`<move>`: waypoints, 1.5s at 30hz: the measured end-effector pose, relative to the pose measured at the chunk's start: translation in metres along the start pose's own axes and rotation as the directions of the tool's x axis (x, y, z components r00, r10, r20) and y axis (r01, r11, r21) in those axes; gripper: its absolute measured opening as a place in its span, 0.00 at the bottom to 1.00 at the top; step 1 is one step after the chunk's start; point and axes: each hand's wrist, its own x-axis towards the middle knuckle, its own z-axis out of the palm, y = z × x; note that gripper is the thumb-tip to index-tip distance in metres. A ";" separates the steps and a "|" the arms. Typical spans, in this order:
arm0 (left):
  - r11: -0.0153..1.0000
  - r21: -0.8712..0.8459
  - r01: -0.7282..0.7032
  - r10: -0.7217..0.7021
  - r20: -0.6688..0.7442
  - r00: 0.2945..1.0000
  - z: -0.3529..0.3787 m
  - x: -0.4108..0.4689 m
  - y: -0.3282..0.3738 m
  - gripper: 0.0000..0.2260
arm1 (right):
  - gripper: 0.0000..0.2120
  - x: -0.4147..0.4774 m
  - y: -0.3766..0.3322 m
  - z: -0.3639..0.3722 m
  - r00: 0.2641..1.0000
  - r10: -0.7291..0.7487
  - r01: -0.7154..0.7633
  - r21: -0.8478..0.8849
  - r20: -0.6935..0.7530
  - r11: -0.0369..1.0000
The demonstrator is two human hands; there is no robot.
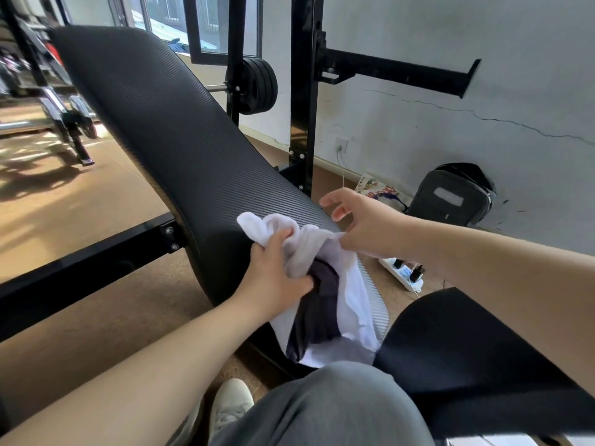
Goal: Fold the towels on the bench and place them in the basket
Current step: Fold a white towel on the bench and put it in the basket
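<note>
left hand (273, 268) fingers curled, gripping bunched white towel (322, 252) on bench (167, 130); right hand (363, 226) pinching its edge, other fingers spread.

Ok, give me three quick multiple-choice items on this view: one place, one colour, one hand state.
1. The white towel lies: A on the near end of the bench; B on the floor; C in a basket.
2. The cloth bunched with it is: A red; B dark; C yellow.
3. The left hand is: A hanging idle; B gripping the towel; C flat on the bench.
Answers: 1 A, it drapes over the pad's end; 2 B, a near-black fold shows under the white; 3 B, its fingers curl into the fabric.
</note>
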 end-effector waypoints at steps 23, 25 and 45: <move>0.975 0.140 -0.172 0.194 -0.169 0.966 0.008 0.013 -0.037 0.20 | 0.25 -0.014 0.006 0.037 0.875 -0.231 0.429 -0.461 0.425 0.777; 0.890 0.368 -0.268 0.293 -0.011 0.956 0.011 0.009 -0.044 0.21 | 0.29 -0.014 0.011 0.035 0.874 -0.097 0.407 -0.611 0.476 0.679; 0.476 0.751 -0.458 0.281 0.363 0.888 0.029 -0.017 -0.025 0.17 | 0.49 -0.024 0.039 0.053 0.837 0.255 0.248 -0.751 0.484 0.612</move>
